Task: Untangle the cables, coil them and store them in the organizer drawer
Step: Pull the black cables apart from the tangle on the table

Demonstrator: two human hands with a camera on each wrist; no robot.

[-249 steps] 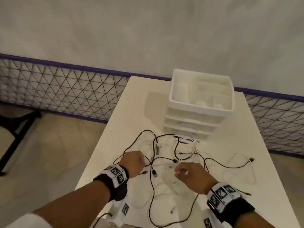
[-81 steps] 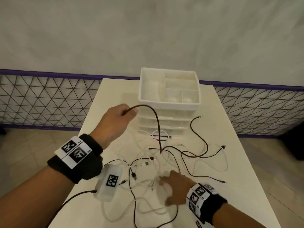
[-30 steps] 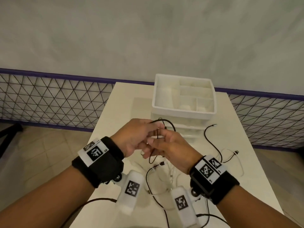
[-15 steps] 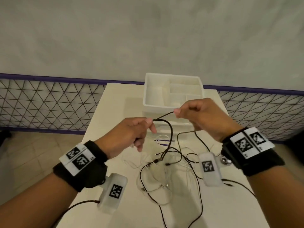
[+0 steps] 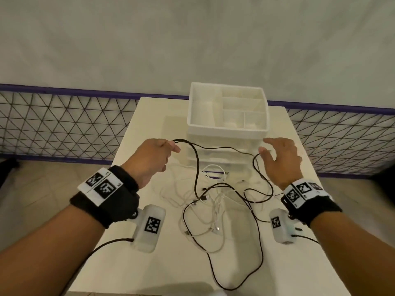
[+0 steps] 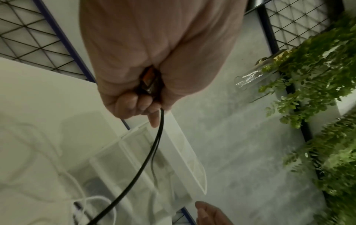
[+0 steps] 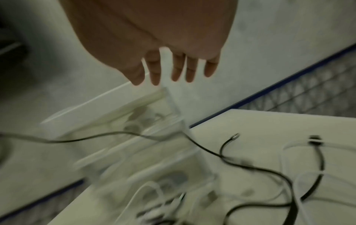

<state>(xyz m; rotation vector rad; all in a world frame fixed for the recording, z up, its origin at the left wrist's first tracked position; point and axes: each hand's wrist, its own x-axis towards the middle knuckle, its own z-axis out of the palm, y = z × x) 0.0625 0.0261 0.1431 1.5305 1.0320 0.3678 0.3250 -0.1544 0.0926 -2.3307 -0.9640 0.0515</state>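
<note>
My left hand [image 5: 157,155] is raised over the table and pinches a black cable [image 5: 197,167] near its plug, which shows inside the curled fingers [image 6: 134,105] in the left wrist view. Two black strands [image 6: 152,149] hang from it toward the tangle of black and white cables [image 5: 215,201] on the white table [image 5: 149,263]. My right hand [image 5: 277,157] hovers open with fingers [image 7: 173,70] spread and holds nothing; a black strand [image 7: 212,150] runs below it. The white drawer organizer [image 5: 227,130] stands behind both hands.
A wire mesh fence [image 5: 59,122] with a purple rail runs behind the table below a grey wall. Green foliage [image 6: 318,91] appears in the left wrist view. Loose black cable ends [image 7: 236,136] lie on the right part of the table.
My right hand let go of the black cable, opened and moved right and down. The left hand keeps its grip and the cable now sags between the hands.
</note>
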